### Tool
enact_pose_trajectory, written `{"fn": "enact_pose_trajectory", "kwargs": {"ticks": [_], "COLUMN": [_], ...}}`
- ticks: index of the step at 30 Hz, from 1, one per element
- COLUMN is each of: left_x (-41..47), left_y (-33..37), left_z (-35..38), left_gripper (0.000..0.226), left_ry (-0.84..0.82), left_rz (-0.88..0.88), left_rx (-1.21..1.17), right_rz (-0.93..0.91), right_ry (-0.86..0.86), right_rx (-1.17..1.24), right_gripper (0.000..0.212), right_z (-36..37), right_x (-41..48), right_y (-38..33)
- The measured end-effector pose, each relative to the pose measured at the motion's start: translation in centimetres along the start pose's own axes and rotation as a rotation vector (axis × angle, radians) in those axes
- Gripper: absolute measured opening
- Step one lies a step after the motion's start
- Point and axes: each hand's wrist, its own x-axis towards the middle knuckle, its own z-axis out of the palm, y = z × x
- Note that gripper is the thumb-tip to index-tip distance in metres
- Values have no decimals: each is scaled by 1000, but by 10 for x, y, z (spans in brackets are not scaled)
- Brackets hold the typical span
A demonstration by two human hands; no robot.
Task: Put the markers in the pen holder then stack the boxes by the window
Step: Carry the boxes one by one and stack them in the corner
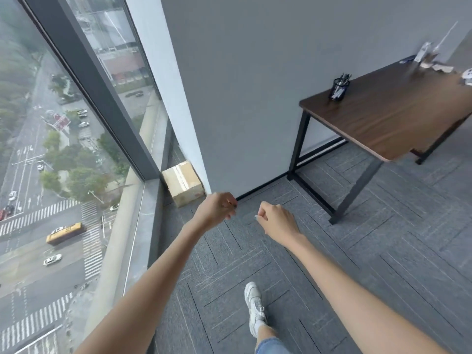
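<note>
My white shoe (pixel 253 306) steps on the grey carpet (pixel 383 251) below my outstretched arms. My left hand (pixel 217 209) is curled loosely, fingers bent inward, holding nothing. My right hand (pixel 275 221) is drawn into a loose fist, also empty, touching nothing. Just beyond my left hand, a cardboard box (pixel 182 182) sits on the floor in the corner where the window (pixel 63 123) meets the wall, apart from my fingers. Farther off to the right stands the dark wooden desk (pixel 396 111); near its front corner the black mesh pen holder (pixel 339 89) stands upright with markers inside.
</note>
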Motion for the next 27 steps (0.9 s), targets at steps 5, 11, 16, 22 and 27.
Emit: {"fn": "enact_pose_trajectory", "kwargs": {"ticks": [5, 11, 16, 22, 27], "left_x": [-42, -79, -120, -185, -238], "left_y": [83, 190, 285, 379, 440], "left_z": [59, 170, 288, 421, 492], "left_gripper": [14, 13, 15, 18, 20], "left_ry": [-79, -207, -260, -345, -422], "left_rz": [62, 144, 141, 115, 122], "left_rx": [35, 78, 72, 30, 1], "right_rz": [129, 304, 383, 459, 540], "right_ry": [55, 110, 111, 101, 90], "right_rx": [-9, 0, 12, 36, 72], "right_gripper": [17, 17, 16, 19, 23], "right_z": [-46, -92, -125, -149, -153], "right_x": [-97, -213, -319, -454, -552], "right_y": [54, 156, 261, 373, 434]}}
